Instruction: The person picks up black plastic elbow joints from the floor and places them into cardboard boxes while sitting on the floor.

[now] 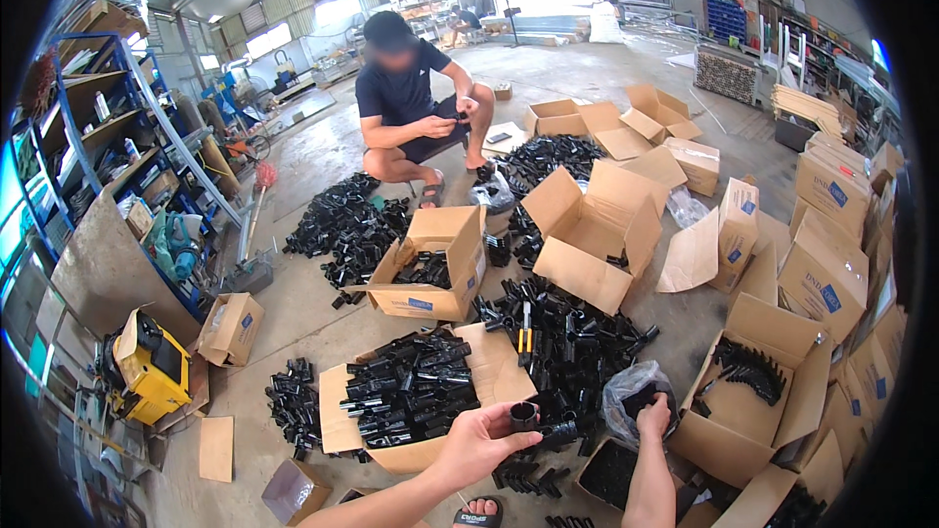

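Note:
My left hand (479,447) is closed on a black pipe fitting (525,418), pinched between thumb and fingers with its round open end facing up. To the right, my right hand (654,418) reaches into a clear plastic bag (618,393) that holds small black pieces; its fingertips are hidden there. Just beyond my left hand, an open carton (337,411) is heaped with black fittings (416,381). A loose pile of similar fittings (577,347) lies between that carton and the bag, with a yellow-handled tool (526,332) on top.
Across from me a person (411,98) sits low, handling a small dark piece. Open cartons (597,235) and more heaps of fittings (342,225) spread over the floor. Stacked cartons (827,274) line the right; a blue shelf rack (108,127) and a yellow machine (152,372) stand left.

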Action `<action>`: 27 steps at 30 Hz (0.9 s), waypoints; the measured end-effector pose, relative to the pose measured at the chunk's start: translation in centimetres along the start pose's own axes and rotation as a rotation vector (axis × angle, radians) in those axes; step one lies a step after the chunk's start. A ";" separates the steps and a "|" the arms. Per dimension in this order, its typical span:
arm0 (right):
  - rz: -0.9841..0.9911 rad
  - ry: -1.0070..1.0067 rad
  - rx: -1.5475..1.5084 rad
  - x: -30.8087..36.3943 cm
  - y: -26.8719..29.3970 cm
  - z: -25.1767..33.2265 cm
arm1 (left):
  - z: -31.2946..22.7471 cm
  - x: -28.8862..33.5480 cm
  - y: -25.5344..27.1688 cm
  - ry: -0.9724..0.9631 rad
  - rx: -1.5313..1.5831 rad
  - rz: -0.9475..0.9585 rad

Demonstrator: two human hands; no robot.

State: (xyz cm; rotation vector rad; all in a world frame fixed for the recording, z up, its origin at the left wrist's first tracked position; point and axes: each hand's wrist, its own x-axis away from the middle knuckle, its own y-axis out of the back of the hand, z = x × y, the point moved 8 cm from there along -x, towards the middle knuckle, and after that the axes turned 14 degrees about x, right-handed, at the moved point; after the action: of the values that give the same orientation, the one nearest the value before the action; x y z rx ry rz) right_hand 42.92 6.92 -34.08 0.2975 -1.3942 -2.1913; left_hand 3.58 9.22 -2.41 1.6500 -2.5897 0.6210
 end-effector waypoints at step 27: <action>0.282 0.249 -1.377 31.3 24.6 19.0 | -1.9 5.0 -0.4 0.029 0.608 -0.018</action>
State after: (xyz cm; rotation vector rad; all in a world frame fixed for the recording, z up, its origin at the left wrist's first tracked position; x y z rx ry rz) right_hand 15.78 -3.29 -0.86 -0.1392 0.3433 -2.2223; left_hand 1.32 5.41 0.57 1.7567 -2.5041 1.5344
